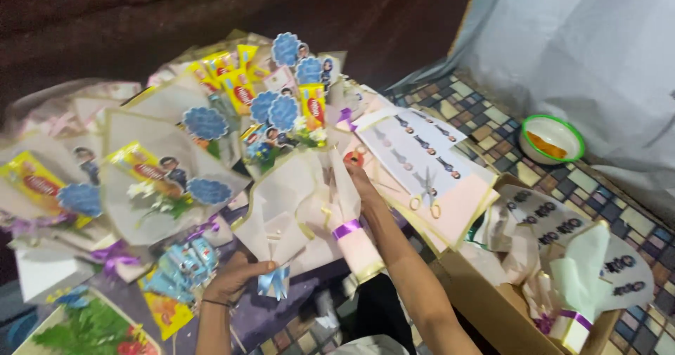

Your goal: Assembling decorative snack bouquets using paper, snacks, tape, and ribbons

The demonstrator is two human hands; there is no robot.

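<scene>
Left hand (235, 276) pinches a wrapped bouquet (285, 214) by its blue ribbon bow (274, 281); right hand (360, 181) reaches forward, fingers hidden behind stiff cream wrapping paper, grip unclear.

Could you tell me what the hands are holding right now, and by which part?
Left hand grips a wrapped bouquet at its stem by the blue bow; right hand reaches among the wrappings, hold unclear.

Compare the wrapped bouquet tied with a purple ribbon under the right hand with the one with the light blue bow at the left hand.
The cream paper-wrapped bouquet with the purple ribbon is bound by a flat band, while the cream paper-wrapped bouquet with the light blue bow carries a looped bow. The first lies under the right hand, its handle pointing toward the person; the second is gripped at its base by the left hand. Both are wrapped in pale paper.
</scene>
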